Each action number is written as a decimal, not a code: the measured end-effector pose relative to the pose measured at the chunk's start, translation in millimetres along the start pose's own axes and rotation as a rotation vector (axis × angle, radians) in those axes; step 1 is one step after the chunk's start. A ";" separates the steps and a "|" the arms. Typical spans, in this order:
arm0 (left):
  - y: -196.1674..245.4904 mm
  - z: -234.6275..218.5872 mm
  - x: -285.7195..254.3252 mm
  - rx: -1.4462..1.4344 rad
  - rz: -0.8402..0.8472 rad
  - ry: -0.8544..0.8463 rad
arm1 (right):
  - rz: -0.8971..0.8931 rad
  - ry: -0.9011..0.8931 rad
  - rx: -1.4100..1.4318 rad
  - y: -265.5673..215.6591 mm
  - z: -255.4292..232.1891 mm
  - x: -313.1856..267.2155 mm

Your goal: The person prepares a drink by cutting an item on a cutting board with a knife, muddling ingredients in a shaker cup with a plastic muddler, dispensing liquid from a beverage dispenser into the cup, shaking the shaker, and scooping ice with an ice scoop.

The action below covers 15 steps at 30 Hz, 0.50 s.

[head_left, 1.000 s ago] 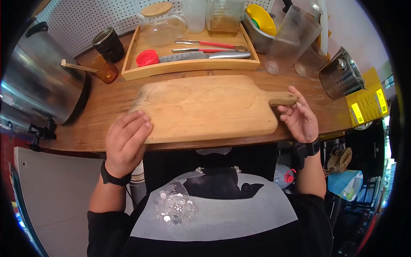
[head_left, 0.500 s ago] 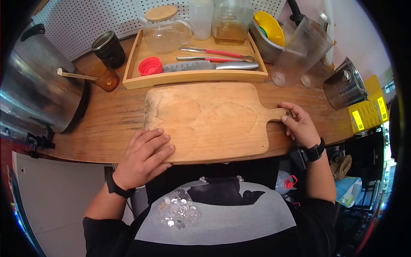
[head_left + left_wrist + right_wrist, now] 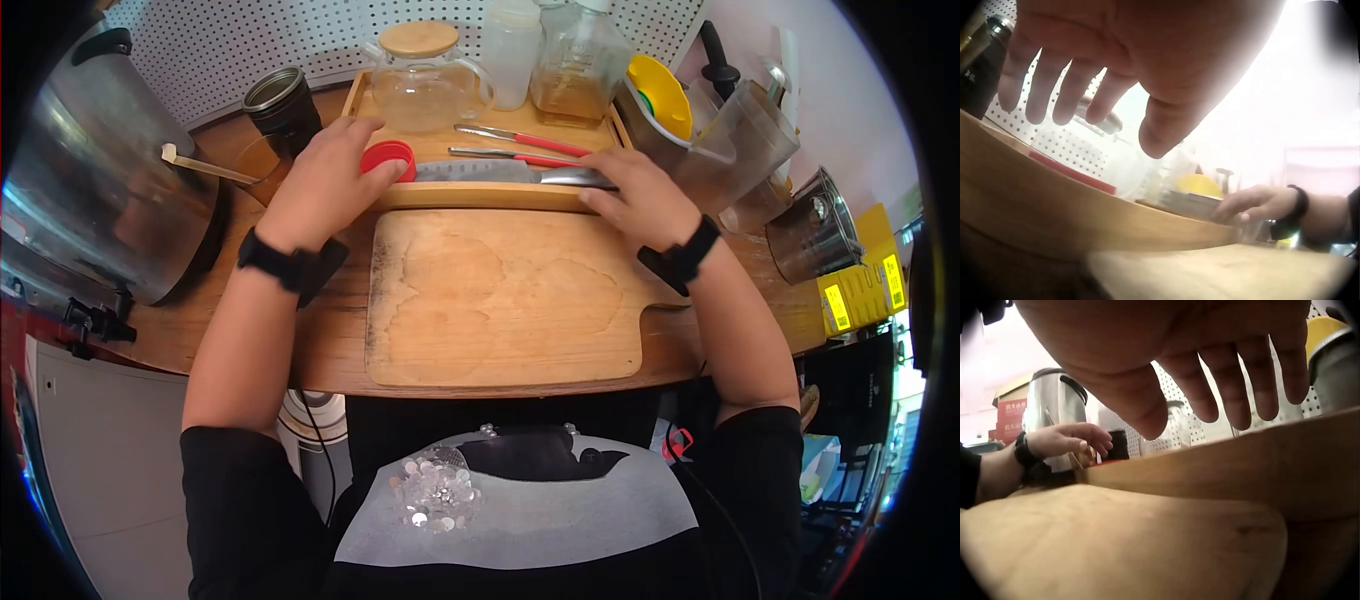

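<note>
Tray (image 3: 480, 195) lay crosswise just beyond the board (image 3: 500, 300), its long axis running left to right. From my distant seat, the left hand (image 3: 325, 185) and right hand (image 3: 645, 200) looked equally near, at opposite ends, both open, fingers extended, gripping nothing.

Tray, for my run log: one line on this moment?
left hand: open, near red lid | right hand: open, near knife handle | board: before tray

Red box (image 3: 1010, 419): white characters, 夫山 legible, rest blurred. Yellow box (image 3: 872, 275): label print too small to read.
</note>
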<state>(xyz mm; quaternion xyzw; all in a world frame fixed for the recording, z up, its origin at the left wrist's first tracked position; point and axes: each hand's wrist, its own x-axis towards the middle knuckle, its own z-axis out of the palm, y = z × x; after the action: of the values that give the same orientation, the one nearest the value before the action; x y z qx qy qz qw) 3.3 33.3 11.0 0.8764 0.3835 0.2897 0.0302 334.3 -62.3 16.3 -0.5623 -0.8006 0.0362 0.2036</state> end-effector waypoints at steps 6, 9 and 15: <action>-3.6 13.8 19.4 0.153 -0.181 -0.193 | 0.043 -0.129 -0.097 2.6 3.8 20.3; -2.7 14.9 18.2 0.155 -0.158 -0.140 | 0.048 -0.156 -0.107 6.2 4.2 25.0; 35.8 -22.3 -10.5 -0.123 0.047 0.053 | -0.006 -0.167 -0.134 15.7 6.1 34.7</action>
<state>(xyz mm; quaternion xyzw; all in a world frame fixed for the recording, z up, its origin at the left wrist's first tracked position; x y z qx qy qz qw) 9.2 -2.9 34.3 0.8737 0.3451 0.3363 0.0670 336.1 -23.8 16.2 -0.5675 -0.8170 0.0289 0.0982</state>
